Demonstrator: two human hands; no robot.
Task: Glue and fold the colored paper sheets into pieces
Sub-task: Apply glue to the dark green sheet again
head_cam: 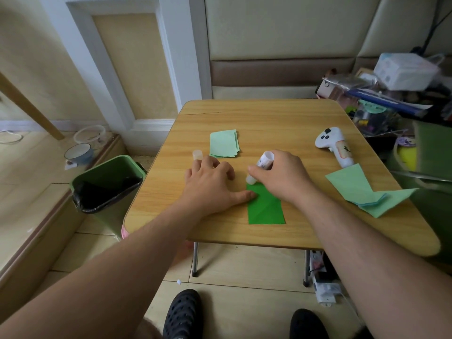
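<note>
Right hand (281,177) gripping white plastic glue stick (260,167), touching its tip to dark green folded paper sheet (265,206); left hand (210,187) lying relaxed, thumb pinning sheet to wooden counter (269,113).

Both bare forearms reach in from six o'clock toward twelve. The left hand (210,184) lies palm down, fingers spread and loosely bent, thumb stretched out toward three o'clock. The right hand (281,177) sits just beside it at three o'clock, knuckles up, fingers and thumb curled in a pinch grip pointing toward nine.
</note>
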